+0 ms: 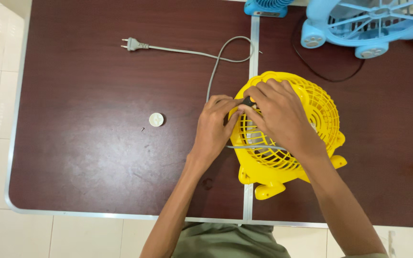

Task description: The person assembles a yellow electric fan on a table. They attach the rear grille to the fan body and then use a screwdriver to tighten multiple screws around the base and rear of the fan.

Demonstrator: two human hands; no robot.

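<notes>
Two hands are kept close together over a yellow fan [311, 110], which lies flat with its grille upward near the near edge of the dark brown table [96, 157], just right of the metal seam in the middle. The left hand [214, 125] is closed with narrow fingers on a small black part [248, 101] at the left rim of the grille, and the right hand [279, 117] is curled over the same place; whether the right fingers pinch the part or only press on the grille cannot be told. A thin grey tool [254, 147], perhaps a screwdriver, is seen under the right hand, across the grille.

It is judged that a fastening at the rim is being worked loose or fitted. A steady pinch and a small, exact turn are called for next.

A grey cord [213, 71] is led from the fan toward the far left corner, where its plug [131, 45] lies. One white round cap [156, 119] and a tiny screw [142, 129] lie well left of the hands. A blue fan [369, 24] stands at the far right edge.
</notes>
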